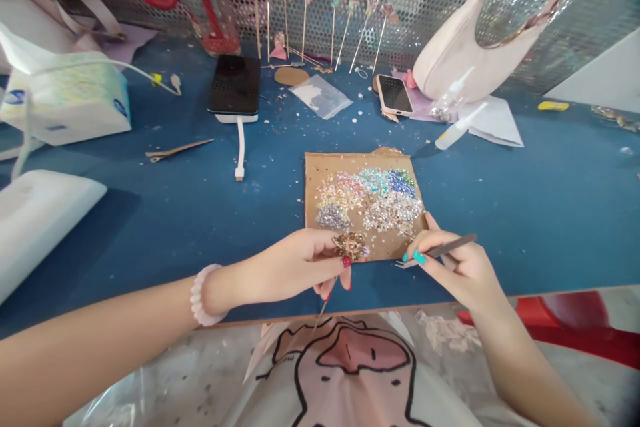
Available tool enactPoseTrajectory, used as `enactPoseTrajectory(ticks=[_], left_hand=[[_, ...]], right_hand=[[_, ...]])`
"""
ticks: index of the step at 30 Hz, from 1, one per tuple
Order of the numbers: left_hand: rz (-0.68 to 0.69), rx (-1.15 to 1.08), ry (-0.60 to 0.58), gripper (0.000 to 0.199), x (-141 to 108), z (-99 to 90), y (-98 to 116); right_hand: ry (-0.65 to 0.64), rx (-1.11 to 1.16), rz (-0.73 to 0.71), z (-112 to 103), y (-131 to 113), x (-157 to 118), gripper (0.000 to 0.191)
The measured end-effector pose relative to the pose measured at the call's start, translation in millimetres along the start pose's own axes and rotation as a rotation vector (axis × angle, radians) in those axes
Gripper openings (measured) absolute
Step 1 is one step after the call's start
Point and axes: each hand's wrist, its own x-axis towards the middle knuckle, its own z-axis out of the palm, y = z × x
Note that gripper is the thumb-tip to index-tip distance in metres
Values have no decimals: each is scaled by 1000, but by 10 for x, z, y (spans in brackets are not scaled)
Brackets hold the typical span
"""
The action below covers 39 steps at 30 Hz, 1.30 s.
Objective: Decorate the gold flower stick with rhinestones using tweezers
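My left hand (310, 263) pinches a gold filigree flower ornament (351, 245) on a thin stick (320, 315) that slants down toward my lap. In my right hand (453, 267) is a pair of tweezers (453, 245), held like a pen. Its tips point left, near the lower right edge of a cardboard sheet (315, 163); whether they grip anything is too small to tell. Heaps of small rhinestones (393, 213) in clear, pink, yellow, turquoise, blue and grey lie on the cardboard. The ornament is over the cardboard's lower edge.
Behind the cardboard lie a black phone (235, 83), a pink phone (395, 95), a plastic bag (321, 97) and a glue tube (460, 127). Several decorated sticks (305, 20) stand at the mesh panel. A tissue pack (67, 103) is left; a white handbag (450, 47) stands right.
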Motion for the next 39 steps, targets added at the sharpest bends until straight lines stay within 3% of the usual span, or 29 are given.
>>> enactPoseTrajectory(ticks=[13, 25, 34, 39], left_hand=[[23, -12, 5, 17, 20, -2, -17], [5, -2, 7, 19, -3, 8, 15], [11, 1, -2, 18, 8, 5, -8], [1, 6, -10, 18, 6, 2, -4]], right_hand=[[-195, 62, -73, 3, -78, 20, 8], [-75, -43, 15, -55, 42, 94, 4], [-135, 109, -129, -72, -6, 76, 9], [-42, 79, -89, -119, 60, 65, 6]])
